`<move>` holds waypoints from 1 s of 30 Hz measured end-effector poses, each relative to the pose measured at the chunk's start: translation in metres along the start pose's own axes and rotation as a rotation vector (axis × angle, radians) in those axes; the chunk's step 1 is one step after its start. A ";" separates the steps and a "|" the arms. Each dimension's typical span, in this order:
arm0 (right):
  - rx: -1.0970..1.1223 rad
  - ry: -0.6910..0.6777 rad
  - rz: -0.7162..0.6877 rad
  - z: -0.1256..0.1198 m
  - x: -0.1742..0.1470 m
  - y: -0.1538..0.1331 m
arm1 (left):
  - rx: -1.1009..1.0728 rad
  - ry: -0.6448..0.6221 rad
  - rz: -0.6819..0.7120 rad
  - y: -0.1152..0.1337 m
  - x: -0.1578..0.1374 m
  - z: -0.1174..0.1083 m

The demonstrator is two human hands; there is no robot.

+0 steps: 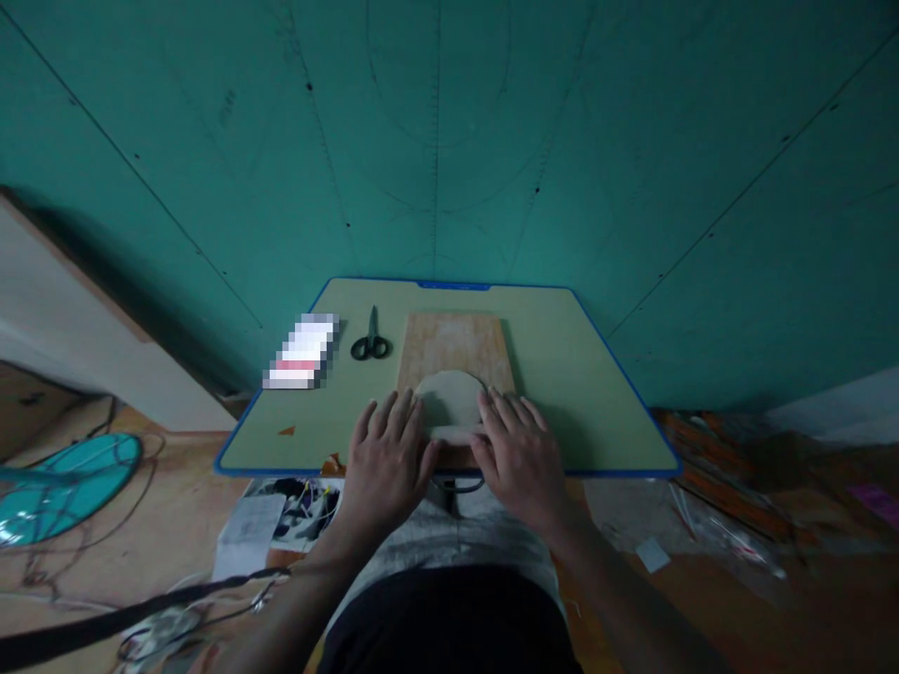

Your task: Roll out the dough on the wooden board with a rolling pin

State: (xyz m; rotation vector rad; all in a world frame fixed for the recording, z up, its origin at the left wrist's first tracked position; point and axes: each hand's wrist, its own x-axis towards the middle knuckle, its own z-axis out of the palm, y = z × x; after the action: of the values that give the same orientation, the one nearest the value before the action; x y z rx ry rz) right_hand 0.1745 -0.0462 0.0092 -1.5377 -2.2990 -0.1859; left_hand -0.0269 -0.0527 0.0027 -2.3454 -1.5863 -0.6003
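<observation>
A flat, round pale sheet that looks like dough or clay (453, 398) lies on a wooden board (456, 339). Along its near side runs a pale roll (456, 434); whether this is the sheet's own rolled edge or a separate rod, I cannot tell. My left hand (390, 449) rests palm down at the left end of the roll, fingers stretched forward and slightly apart. At the right end lies my right hand (520, 449), also palm down, its fingertips touching the sheet's right edge. Both palms hide the ends of the roll.
The board sits on a pale folding table (596, 393) with a blue rim. Black-handled scissors (372, 339) and a blurred-out phone-like slab (303, 352) lie to the left. A green wall (435, 187) stands behind. Cables and a turquoise round object (77, 487) are on the floor.
</observation>
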 end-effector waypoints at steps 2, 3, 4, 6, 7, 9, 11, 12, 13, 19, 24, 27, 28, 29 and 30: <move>0.011 -0.018 0.002 -0.001 0.005 0.002 | -0.005 -0.025 0.010 -0.004 0.006 0.001; 0.016 -0.031 0.009 -0.001 0.010 0.003 | -0.009 -0.041 0.013 -0.007 0.012 0.002; 0.019 -0.046 0.023 -0.002 0.014 0.004 | -0.014 -0.057 0.013 -0.010 0.019 0.003; 0.022 -0.072 0.061 -0.001 0.025 0.006 | -0.040 -0.074 -0.008 -0.017 0.036 0.006; 0.019 -0.078 0.077 -0.001 0.030 0.007 | -0.056 -0.076 -0.036 -0.020 0.046 0.007; 0.003 -0.074 0.085 0.000 0.038 0.009 | -0.080 -0.080 -0.115 -0.026 0.065 0.008; -0.023 -0.071 0.071 0.001 0.043 0.010 | -0.066 -0.134 -0.145 -0.030 0.082 0.008; -0.033 -0.078 0.063 0.002 0.044 0.011 | -0.045 -0.176 -0.130 -0.031 0.090 0.008; -0.038 -0.093 0.057 0.001 0.045 0.012 | -0.022 -0.215 -0.103 -0.032 0.096 0.008; 0.092 -0.257 -0.070 0.001 0.043 0.020 | 0.052 -0.311 -0.108 -0.034 0.121 0.017; 0.243 -0.328 -0.188 0.004 0.027 0.017 | 0.035 -0.284 -0.143 -0.034 0.123 0.033; 0.270 -0.338 -0.213 0.001 0.017 0.006 | 0.006 -0.241 -0.112 -0.039 0.117 0.038; 0.271 -0.340 -0.213 -0.002 0.014 0.002 | -0.009 -0.239 -0.083 -0.042 0.115 0.039; 0.272 -0.341 -0.215 -0.004 0.012 -0.003 | -0.025 -0.244 -0.047 -0.045 0.112 0.039; 0.273 -0.342 -0.220 -0.006 0.011 -0.008 | -0.041 -0.255 -0.012 -0.049 0.109 0.039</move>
State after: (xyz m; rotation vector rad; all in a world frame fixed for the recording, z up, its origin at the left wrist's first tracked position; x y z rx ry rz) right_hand 0.1647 -0.0422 0.0198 -1.2556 -2.6216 0.3484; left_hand -0.0288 0.0724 0.0174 -2.5286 -1.7064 -0.3498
